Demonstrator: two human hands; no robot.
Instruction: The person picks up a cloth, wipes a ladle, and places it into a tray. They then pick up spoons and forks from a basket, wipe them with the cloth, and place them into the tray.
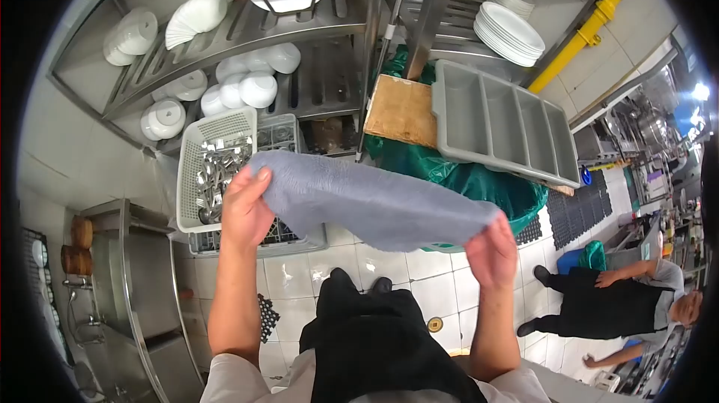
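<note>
A grey-blue cloth [374, 197] is stretched out in front of me, held by both hands. My left hand [247, 204] grips its left end, thumb on top near the corner. At the other end, my right hand [493, 253] pinches the cloth's right corner, and part of those fingers is hidden behind it. Just beyond my left hand stands a cream plastic basket [187, 171] full of metal cutlery [217, 171]. Past my right hand lies a grey cutlery tray [487, 122] with several long compartments.
Metal shelves [329, 88] hold white bowls [258, 90] and plates [509, 32]. A green-bagged bin [517, 197] stands below the grey tray, beside a wooden board [401, 109]. Grey racks [299, 242] sit under the basket. A co-worker [614, 302] in a black apron stands at right.
</note>
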